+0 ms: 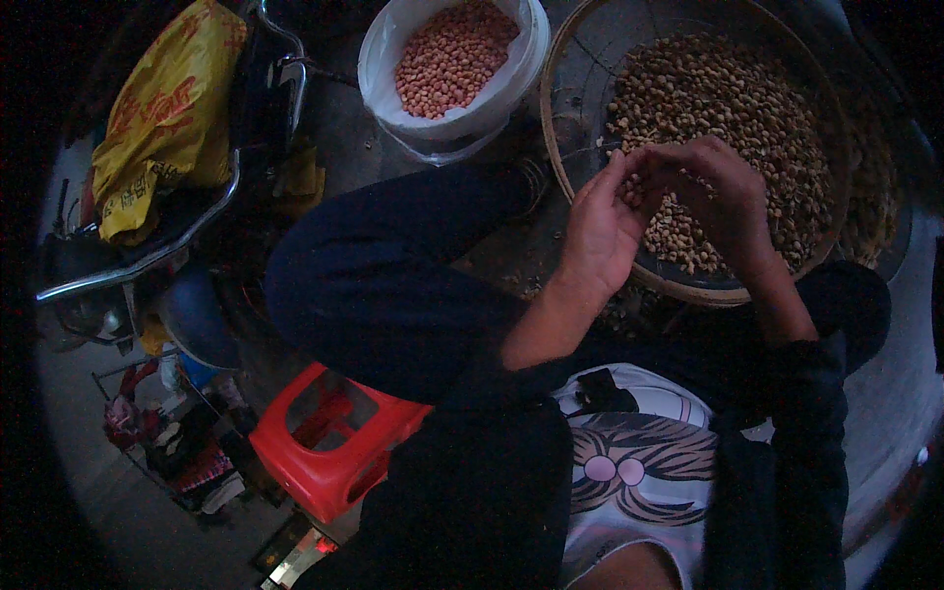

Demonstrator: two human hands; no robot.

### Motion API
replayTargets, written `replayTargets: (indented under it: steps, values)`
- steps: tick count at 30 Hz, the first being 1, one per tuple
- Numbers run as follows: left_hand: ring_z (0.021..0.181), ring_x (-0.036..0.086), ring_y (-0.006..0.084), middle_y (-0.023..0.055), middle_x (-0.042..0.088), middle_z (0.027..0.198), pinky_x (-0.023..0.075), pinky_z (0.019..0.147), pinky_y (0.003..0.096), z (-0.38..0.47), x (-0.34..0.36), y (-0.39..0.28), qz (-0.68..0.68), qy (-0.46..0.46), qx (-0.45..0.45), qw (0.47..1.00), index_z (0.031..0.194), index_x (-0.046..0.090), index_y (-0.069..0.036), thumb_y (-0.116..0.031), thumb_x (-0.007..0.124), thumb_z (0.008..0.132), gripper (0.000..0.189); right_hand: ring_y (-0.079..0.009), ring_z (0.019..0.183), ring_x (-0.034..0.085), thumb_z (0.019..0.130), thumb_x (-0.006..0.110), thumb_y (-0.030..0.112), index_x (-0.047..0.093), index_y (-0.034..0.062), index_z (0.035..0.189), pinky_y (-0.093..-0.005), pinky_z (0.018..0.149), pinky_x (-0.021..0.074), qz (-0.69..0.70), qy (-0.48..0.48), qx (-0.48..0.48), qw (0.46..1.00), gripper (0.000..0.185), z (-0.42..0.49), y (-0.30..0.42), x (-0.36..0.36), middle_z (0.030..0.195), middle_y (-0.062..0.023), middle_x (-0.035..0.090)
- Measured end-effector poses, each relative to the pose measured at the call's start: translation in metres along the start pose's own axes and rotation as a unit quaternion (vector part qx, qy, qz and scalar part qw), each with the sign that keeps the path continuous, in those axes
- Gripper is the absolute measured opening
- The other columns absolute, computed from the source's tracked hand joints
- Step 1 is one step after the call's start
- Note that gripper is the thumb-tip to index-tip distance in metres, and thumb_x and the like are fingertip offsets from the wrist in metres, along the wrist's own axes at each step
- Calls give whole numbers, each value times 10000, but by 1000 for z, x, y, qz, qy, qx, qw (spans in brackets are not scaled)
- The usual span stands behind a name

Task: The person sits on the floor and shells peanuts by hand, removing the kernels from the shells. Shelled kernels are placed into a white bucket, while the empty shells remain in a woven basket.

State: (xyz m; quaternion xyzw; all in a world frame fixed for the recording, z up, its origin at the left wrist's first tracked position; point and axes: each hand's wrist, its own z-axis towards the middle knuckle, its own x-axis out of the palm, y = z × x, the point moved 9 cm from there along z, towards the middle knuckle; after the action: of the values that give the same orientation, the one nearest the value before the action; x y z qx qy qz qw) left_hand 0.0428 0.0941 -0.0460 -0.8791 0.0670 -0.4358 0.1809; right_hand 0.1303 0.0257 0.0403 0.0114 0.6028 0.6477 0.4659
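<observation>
My left hand [608, 217] is cupped over the near left part of a round sieve-like basket [557, 140], palm turned inward. Several peanut kernels [640, 190] rest in its fingers. My right hand [723, 192] arches beside it, fingertips meeting or nearly meeting those of the left. Small pale pieces [700, 181] show against the right fingers; whether they are gripped is unclear in the dim light. Below both hands, unshelled peanuts [723, 110] cover much of the basket. Beyond my left knee stands a white bucket [450, 140] with a plastic liner, holding reddish shelled peanuts [457, 59].
A red plastic stool [332, 450] stands at my left side. Farther left, a chrome-railed vehicle or cart [199, 221] carries a yellow printed bag [173, 110]. A wire-framed rack with cloth items [177, 442] sits lower left. Shell debris [627, 310] lies under the basket's near rim.
</observation>
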Motion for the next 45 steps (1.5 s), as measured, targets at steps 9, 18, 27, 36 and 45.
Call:
replayTargets:
  steps: [9,18,27,36,45]
  values:
    - [674,456,73,8,538,825,404,590,202,-12,1,-46,39,-33,104,993,1195,529,-12,-162,524,944,293,-146,920,615,832,658,101,609,-8,1097,-298,821,491,311,-6,341,887,291,-27,-69,22,1030,-77,656]
    - [571,397,63,-19,451,710,335,497,199,-21,8,-61,4,-37,96,995,1196,531,-56,-207,481,969,277,-298,818,596,791,699,210,634,102,1047,-379,697,482,-75,76,42,993,286,6,-46,43,889,-148,632]
    - [574,396,77,-24,456,717,318,499,227,-29,5,-57,11,-86,77,993,1193,513,-49,-216,499,955,292,-344,1130,491,806,649,418,560,149,1174,-487,899,427,-432,-25,-22,901,464,107,-160,26,1297,-93,495]
    - [565,427,76,-27,481,721,336,496,225,-25,4,-50,20,-71,67,995,1190,516,-50,-214,480,966,281,-350,1102,491,790,645,407,533,169,1214,-499,889,424,-413,63,30,908,499,76,-182,93,1236,-120,480]
    - [578,426,61,-33,488,741,336,493,213,-24,4,-43,35,-56,64,996,1165,544,-53,-205,503,953,264,-297,1069,491,739,615,157,555,222,1219,-448,834,434,-288,271,-159,905,488,-7,-115,129,1156,-71,515]
